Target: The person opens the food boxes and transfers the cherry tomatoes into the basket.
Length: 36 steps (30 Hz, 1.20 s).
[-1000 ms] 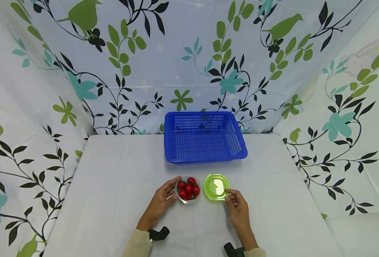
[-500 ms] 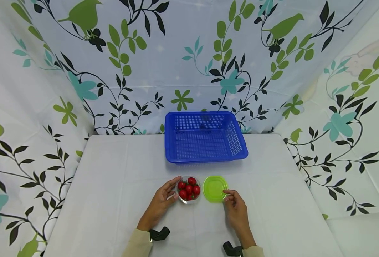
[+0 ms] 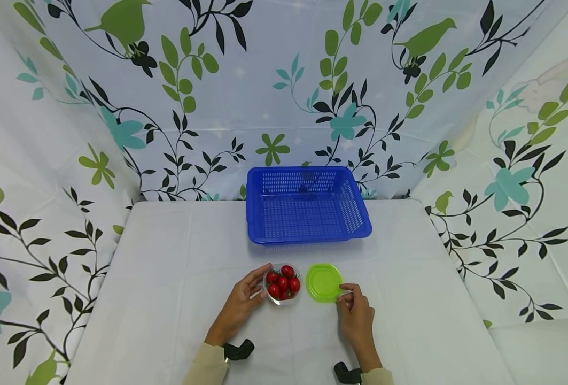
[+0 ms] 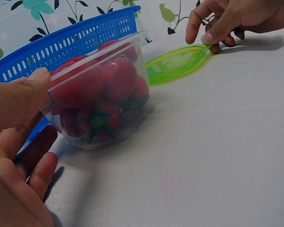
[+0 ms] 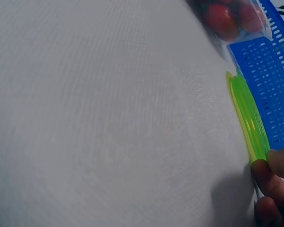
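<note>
A clear plastic container [image 4: 128, 124] full of small red tomatoes [image 3: 282, 283] stands on the white-covered table. My left hand [image 3: 241, 299] holds it from the left side, thumb at the rim, with the other fingers curved beside the wall in the left wrist view. Just right of the container lies a round green lid [image 3: 323, 282], low over the cloth. My right hand [image 3: 357, 315] pinches the lid's right edge between thumb and fingers, as the right wrist view shows; there the lid [image 5: 248, 116] appears nearly edge-on.
A blue perforated basket [image 3: 308, 235] sits behind the container and lid, near the table's back edge. Curtains [image 3: 235, 107] printed with leaves and birds surround the table on its back and sides. White cloth [image 3: 168, 246] covers the tabletop.
The green lid has tilted in my right hand, so the bright glare on it is gone. It has shifted very slightly with that hand. My left hand and the container stay put.
</note>
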Motion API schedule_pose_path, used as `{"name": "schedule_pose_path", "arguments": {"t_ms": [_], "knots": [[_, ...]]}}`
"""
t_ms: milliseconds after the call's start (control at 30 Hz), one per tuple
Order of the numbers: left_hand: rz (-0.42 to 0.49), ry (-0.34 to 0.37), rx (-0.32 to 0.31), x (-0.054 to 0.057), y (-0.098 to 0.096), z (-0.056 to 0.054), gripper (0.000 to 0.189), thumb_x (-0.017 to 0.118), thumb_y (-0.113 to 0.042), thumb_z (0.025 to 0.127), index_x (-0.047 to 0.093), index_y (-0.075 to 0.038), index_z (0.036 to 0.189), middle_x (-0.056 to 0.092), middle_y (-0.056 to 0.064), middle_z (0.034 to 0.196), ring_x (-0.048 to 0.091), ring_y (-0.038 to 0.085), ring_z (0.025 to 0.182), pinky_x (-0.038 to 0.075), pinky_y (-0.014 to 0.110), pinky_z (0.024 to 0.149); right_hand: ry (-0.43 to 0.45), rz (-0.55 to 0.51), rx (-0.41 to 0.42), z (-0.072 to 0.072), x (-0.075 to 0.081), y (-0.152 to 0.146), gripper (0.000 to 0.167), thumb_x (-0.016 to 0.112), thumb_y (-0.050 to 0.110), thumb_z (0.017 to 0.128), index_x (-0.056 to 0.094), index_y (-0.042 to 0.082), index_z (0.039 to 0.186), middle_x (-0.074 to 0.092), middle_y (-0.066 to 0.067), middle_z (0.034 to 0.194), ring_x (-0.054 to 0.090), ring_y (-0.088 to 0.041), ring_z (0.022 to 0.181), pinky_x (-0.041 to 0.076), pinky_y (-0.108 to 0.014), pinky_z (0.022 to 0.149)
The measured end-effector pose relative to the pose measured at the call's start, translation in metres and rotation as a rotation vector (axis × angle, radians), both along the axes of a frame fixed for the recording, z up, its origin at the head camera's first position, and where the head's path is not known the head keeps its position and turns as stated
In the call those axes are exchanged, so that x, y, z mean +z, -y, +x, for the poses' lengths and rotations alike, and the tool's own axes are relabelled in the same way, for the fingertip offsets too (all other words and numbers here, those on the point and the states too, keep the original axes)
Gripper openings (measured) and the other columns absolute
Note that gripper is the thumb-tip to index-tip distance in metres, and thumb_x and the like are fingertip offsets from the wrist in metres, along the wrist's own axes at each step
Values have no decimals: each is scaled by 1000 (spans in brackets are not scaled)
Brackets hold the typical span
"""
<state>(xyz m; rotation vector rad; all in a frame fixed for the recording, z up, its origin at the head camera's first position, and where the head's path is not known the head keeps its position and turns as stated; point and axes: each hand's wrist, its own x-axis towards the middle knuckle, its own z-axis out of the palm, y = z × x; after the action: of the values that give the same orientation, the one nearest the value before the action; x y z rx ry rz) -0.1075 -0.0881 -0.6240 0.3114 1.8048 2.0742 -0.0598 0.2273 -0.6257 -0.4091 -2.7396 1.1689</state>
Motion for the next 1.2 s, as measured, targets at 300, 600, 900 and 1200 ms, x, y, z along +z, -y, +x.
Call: {"name": "schedule_pose_path", "arguments": {"t_ms": [300, 600, 900, 1200], "knots": [[-7, 18, 12, 2, -2, 0, 59, 63, -13, 107, 44, -27, 162, 40, -5, 171, 34, 6, 157, 35, 14, 116, 14, 25, -44, 1, 1, 1, 28, 69, 10, 101, 65, 14, 128, 68, 1, 86, 49, -17, 79, 29, -40, 84], [-23, 31, 17, 3, -2, 0, 59, 64, -14, 107, 45, -28, 161, 40, -7, 171, 34, 4, 156, 35, 16, 118, -118, -21, -31, -2, 11, 8, 29, 78, 8, 95, 68, 17, 121, 70, 3, 89, 51, -17, 83, 29, -38, 83], [-26, 29, 21, 4, -2, 1, 59, 64, -13, 107, 45, -26, 161, 40, -6, 171, 34, 6, 157, 35, 17, 118, -224, -109, 73, -13, 37, 34, 27, 85, 13, 91, 75, 21, 115, 72, 8, 93, 55, -17, 87, 32, -37, 83], [-29, 22, 24, 3, -2, 0, 60, 64, -12, 107, 45, -25, 162, 40, -3, 171, 34, 7, 157, 35, 18, 118, -255, -154, 158, -27, 44, 58, 28, 89, 12, 87, 79, 25, 109, 74, 10, 93, 58, -18, 92, 36, -38, 88]]}}
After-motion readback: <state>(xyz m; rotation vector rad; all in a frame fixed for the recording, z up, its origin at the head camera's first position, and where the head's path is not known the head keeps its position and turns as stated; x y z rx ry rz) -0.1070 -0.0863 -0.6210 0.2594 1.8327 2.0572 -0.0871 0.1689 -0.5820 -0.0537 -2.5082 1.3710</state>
